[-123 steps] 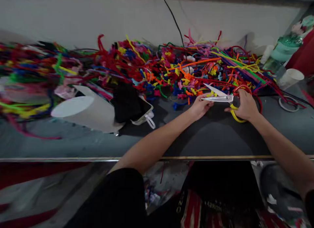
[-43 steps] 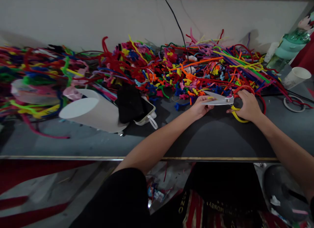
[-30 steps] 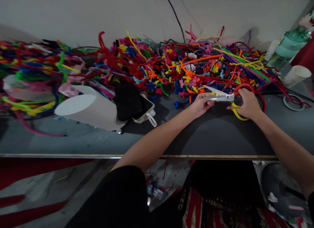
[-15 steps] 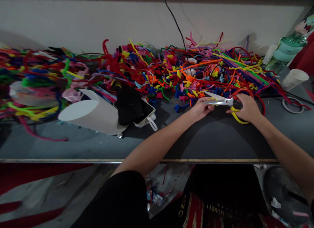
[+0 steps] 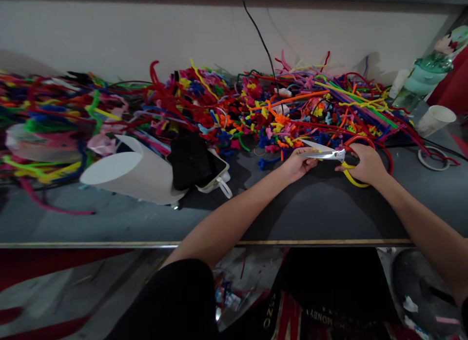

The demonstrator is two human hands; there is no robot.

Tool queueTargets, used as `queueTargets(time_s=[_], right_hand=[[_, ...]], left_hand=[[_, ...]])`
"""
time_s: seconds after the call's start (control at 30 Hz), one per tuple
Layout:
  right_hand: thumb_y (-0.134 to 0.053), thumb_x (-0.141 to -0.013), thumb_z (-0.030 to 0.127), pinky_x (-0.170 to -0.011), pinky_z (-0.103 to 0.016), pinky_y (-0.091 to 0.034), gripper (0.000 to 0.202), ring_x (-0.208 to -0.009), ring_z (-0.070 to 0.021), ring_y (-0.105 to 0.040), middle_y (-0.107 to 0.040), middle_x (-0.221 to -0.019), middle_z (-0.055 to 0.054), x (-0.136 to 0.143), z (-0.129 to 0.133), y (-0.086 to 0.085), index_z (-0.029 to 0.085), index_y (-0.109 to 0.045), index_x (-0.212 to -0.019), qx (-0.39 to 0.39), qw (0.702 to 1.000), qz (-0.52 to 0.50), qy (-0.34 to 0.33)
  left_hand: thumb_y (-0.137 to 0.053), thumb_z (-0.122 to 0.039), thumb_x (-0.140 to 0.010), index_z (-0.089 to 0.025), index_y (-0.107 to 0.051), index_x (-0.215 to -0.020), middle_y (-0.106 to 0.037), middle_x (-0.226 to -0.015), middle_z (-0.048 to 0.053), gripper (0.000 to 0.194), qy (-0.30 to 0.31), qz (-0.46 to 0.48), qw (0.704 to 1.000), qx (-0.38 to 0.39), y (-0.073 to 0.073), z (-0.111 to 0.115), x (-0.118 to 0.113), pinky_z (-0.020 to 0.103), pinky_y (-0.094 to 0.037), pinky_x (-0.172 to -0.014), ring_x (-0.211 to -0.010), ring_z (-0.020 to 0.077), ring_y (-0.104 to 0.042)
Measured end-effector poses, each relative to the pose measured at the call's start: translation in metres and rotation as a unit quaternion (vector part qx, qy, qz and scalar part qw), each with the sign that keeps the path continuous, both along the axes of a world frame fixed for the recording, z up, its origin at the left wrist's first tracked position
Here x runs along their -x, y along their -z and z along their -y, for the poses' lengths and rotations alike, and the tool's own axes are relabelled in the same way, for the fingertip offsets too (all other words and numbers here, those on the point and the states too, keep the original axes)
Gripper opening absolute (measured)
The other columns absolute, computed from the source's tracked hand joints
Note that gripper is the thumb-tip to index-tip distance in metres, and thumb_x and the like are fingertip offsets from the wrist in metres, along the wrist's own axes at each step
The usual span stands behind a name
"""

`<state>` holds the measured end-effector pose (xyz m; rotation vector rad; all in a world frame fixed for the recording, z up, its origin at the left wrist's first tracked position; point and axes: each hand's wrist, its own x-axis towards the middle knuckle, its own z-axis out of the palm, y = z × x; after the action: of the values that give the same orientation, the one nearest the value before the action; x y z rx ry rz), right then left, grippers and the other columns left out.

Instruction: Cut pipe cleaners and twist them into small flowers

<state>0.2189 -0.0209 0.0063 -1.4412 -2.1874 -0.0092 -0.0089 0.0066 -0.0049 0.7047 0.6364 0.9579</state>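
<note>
My right hand point(image 5: 370, 165) is closed around the handles of a pair of scissors point(image 5: 331, 153). One handle loop is red and the other yellow, and the silver blades point left, slightly apart. Facing it, my left hand point(image 5: 298, 165) has its fingers pinched around a small yellow fuzzy piece point(image 5: 317, 151), which looks like pipe cleaner. The blades lie across this piece at the fingertips; whether they touch it I cannot tell. Behind both hands spreads a long heap of coloured pipe cleaners point(image 5: 252, 106), some twisted into little shapes.
Left of my forearm are a black phone-like object point(image 5: 192, 159), a white-edged device with a strap point(image 5: 219, 176) and a rolled white sheet point(image 5: 146, 176). On the right stand a paper cup point(image 5: 435, 120), a green bottle point(image 5: 420, 81) and a white ring point(image 5: 426, 159). A black cable point(image 5: 258, 32) hangs down.
The view has shifted slightly, so the table's things sit a little further left and lower. Both hands keep nearly the same grip, with the scissor blades still parted around the yellow piece.
</note>
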Motion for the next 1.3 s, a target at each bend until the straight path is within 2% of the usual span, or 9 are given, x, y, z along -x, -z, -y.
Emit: queueTargets(time_s=[0.2, 0.37, 0.63, 1.0, 1.17, 1.23, 1.3], right_hand=[[-0.067, -0.068, 0.069, -0.081, -0.044, -0.046, 0.070, -0.093, -0.0341, -0.063, -0.066, -0.100, -0.017, 0.001, 0.001, -0.004, 0.013, -0.062, -0.110, -0.015, 0.999, 0.042, 0.012], [-0.065, -0.069, 0.070, -0.082, -0.044, -0.045, 0.072, -0.093, -0.0340, -0.061, -0.064, -0.102, -0.017, 0.002, 0.003, -0.006, 0.012, -0.060, -0.112, -0.019, 0.998, 0.056, 0.023], [-0.065, -0.069, 0.073, -0.084, -0.045, -0.048, 0.071, -0.093, -0.0339, -0.065, -0.069, -0.101, -0.018, -0.002, -0.001, 0.002, 0.013, -0.065, -0.107, -0.035, 0.999, 0.034, 0.003], [-0.069, -0.066, 0.071, -0.081, -0.042, -0.050, 0.068, -0.089, -0.0312, -0.067, -0.071, -0.097, -0.014, 0.000, 0.002, -0.002, 0.016, -0.067, -0.104, -0.008, 1.000, -0.002, 0.001], [-0.073, -0.064, 0.068, -0.078, -0.041, -0.049, 0.065, -0.087, -0.0302, -0.065, -0.069, -0.091, -0.013, -0.003, -0.002, -0.007, 0.017, -0.065, -0.103, -0.005, 1.000, -0.013, 0.014], [-0.073, -0.064, 0.067, -0.078, -0.041, -0.048, 0.062, -0.086, -0.0299, -0.064, -0.067, -0.091, -0.012, -0.007, -0.005, -0.009, 0.017, -0.064, -0.102, -0.016, 0.999, -0.019, 0.043], [-0.071, -0.067, 0.066, -0.077, -0.042, -0.048, 0.059, -0.085, -0.0293, -0.062, -0.066, -0.090, -0.012, -0.013, -0.008, -0.012, 0.018, -0.062, -0.100, -0.028, 0.994, -0.026, 0.101]], left_hand=[[-0.062, -0.008, -0.075, -0.013, -0.060, -0.054, -0.034, -0.039, -0.007, 0.022, 0.010, 0.002, 1.000, -0.015, -0.005, 0.002, 0.000, 0.017, -0.030, -0.044, -0.038, 0.0032, -0.030], [-0.061, -0.005, -0.075, -0.012, -0.058, -0.052, -0.037, -0.041, -0.006, 0.024, 0.023, -0.011, 1.000, 0.018, -0.004, -0.002, 0.002, 0.017, -0.029, -0.043, -0.038, 0.0025, -0.030], [-0.066, -0.006, -0.074, -0.013, -0.061, -0.054, -0.040, -0.041, -0.005, 0.023, 0.033, -0.035, 0.999, 0.010, 0.000, -0.005, 0.004, 0.017, -0.034, -0.045, -0.039, 0.0026, -0.033], [-0.061, -0.003, -0.076, -0.011, -0.065, -0.056, -0.043, -0.041, -0.004, 0.022, 0.017, -0.043, 0.999, 0.026, -0.005, -0.002, 0.002, 0.018, -0.034, -0.046, -0.039, 0.0033, -0.036], [-0.066, -0.005, -0.076, -0.013, -0.064, -0.061, -0.038, -0.041, -0.008, 0.017, -0.031, -0.007, 0.999, 0.000, -0.005, -0.001, 0.000, 0.015, -0.032, -0.045, -0.039, 0.0026, -0.034], [-0.070, -0.006, -0.075, -0.013, -0.062, -0.060, -0.040, -0.043, -0.008, 0.018, -0.056, -0.002, 0.998, -0.021, -0.004, -0.001, -0.001, 0.014, -0.032, -0.046, -0.041, 0.0019, -0.036], [-0.072, -0.009, -0.075, -0.013, -0.061, -0.059, -0.044, -0.046, -0.007, 0.020, -0.082, -0.015, 0.996, -0.036, -0.003, -0.001, -0.001, 0.013, -0.033, -0.047, -0.043, 0.0011, -0.039]])
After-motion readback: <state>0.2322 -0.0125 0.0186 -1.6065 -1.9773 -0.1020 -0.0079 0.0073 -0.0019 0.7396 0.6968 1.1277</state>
